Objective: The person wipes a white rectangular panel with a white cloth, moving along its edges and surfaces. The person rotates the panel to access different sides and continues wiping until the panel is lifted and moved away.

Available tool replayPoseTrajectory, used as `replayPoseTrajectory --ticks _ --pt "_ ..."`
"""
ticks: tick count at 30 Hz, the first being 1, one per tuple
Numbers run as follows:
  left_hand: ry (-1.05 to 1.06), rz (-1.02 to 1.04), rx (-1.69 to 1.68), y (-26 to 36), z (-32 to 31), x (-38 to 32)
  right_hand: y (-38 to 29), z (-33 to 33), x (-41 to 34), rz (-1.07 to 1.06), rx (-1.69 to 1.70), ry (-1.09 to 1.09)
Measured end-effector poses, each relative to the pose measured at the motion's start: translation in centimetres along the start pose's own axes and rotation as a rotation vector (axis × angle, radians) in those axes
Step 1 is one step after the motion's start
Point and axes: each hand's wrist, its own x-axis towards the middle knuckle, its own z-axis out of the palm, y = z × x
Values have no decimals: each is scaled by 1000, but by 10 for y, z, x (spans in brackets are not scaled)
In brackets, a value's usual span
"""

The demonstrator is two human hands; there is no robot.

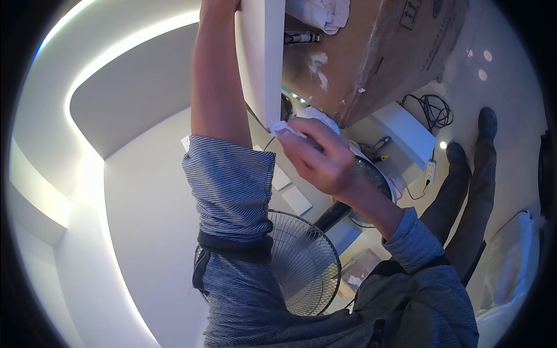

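My right hand pinches a crumpled white cloth or tissue between thumb and fingers. The cloth meets the lower corner of a narrow white panel edge; whether it presses on it I cannot tell. My left forearm, its striped sleeve rolled up, reaches along the left side of that panel to the top rim. The left hand itself is out of view. Right of the panel stands a large cardboard box with white smears and printed marks. On it lie a white cloth and a metal-ended tool.
Below my arms is a black-caged fan. A dark-topped bucket, white switch plates, a power strip and a coiled black cable lie around. Dark-trousered legs show at right. A lit recess curves along the left.
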Motion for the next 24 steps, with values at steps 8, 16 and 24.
replayPoseTrajectory --ticks 8,16,24 --pt "-21 -38 -228 5 -17 -12 9 -20 27 -3 -18 94" --pt "771 -689 -240 60 -69 -147 12 -2 36 -148 -66 128" --pt "600 -948 -708 58 -34 -223 11 3 19 -225 -146 25"
